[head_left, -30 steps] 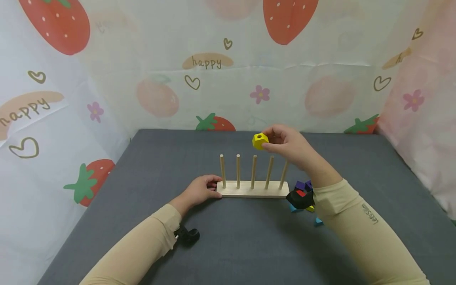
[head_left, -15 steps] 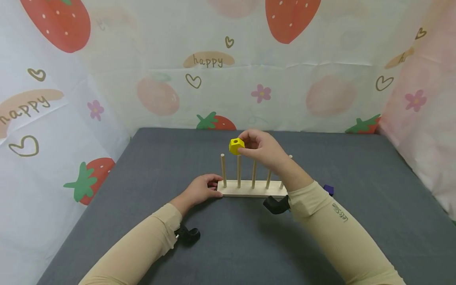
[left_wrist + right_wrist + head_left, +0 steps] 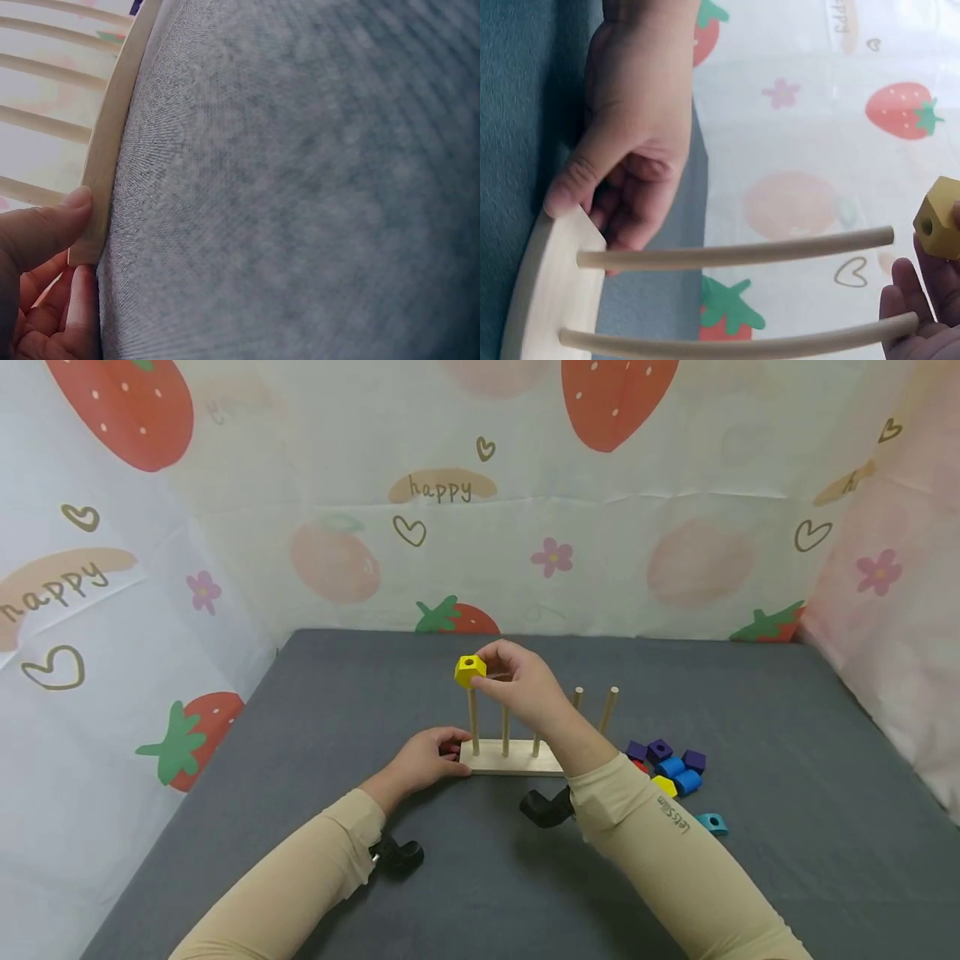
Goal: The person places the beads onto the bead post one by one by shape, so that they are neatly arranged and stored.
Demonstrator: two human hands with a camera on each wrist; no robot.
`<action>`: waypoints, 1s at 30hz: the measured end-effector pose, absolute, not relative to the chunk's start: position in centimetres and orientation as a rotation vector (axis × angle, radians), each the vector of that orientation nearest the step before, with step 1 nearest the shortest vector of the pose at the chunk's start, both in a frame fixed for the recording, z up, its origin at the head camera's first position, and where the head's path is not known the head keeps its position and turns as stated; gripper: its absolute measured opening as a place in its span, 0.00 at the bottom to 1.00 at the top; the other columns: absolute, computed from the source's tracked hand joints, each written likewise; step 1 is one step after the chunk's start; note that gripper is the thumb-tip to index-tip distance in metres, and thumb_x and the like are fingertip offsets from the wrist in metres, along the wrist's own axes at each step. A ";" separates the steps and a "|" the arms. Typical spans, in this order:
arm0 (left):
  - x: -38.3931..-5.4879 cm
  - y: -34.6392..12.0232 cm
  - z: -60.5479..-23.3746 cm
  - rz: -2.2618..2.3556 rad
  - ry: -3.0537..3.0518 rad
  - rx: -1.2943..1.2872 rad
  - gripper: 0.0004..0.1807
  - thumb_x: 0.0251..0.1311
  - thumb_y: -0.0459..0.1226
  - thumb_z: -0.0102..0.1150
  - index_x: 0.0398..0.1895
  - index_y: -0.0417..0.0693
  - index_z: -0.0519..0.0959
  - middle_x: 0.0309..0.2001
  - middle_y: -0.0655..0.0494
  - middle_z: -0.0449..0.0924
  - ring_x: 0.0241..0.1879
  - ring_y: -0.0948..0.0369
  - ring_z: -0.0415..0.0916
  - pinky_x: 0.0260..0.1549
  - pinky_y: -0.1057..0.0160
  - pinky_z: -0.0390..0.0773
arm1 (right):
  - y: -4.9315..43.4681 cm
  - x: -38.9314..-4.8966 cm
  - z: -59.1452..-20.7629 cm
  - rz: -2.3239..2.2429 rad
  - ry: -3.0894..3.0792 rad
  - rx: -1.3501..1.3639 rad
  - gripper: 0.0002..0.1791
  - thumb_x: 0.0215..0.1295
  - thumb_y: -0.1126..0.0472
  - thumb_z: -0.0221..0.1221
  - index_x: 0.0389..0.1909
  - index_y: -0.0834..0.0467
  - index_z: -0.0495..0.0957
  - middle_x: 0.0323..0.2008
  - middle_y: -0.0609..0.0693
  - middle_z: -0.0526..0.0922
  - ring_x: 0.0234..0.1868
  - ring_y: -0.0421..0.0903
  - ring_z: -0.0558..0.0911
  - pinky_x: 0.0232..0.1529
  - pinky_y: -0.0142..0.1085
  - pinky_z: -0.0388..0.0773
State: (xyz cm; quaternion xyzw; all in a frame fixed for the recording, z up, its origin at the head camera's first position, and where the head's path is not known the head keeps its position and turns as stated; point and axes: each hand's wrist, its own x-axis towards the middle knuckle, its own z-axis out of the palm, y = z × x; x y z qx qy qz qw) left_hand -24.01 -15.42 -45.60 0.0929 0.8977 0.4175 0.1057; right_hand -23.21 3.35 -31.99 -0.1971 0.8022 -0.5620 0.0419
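A person's right hand (image 3: pixel 522 687) is pinching a yellow many-sided block (image 3: pixel 469 670) with a hole through it, holding it just above the leftmost of 5 round pale wooden pegs (image 3: pixel 473 727), while the left hand (image 3: pixel 422 757), well apart from the loose pieces, is gripping the left end of their flat pale wooden base (image 3: pixel 510 765). The work is seemingly only beginning: the held block is not yet sitting on its peg, and no other block is showing on the pegs' visible parts. Left to handle, 3 purple blocks (image 3: pixel 694 762), 2 blue cylinders (image 3: pixel 687 782), another yellow block (image 3: pixel 664 787), a partly hidden red block (image 3: pixel 640 766) and a light-blue block (image 3: pixel 712 824) are lying on the dark grey table (image 3: pixel 375 685), the right arm (image 3: pixel 652 835) possibly concealing more
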 end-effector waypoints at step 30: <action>-24.1 -15.5 -45.5 1.223 2.664 0.301 0.26 0.43 0.38 0.71 0.51 0.51 0.77 0.47 0.58 0.77 0.44 0.62 0.74 0.45 0.62 0.75 | 2.0 -22.7 -36.3 -1.853 2.424 -0.405 0.16 0.61 0.63 0.59 0.49 0.54 0.70 0.44 0.50 0.75 0.42 0.46 0.76 0.47 0.39 0.75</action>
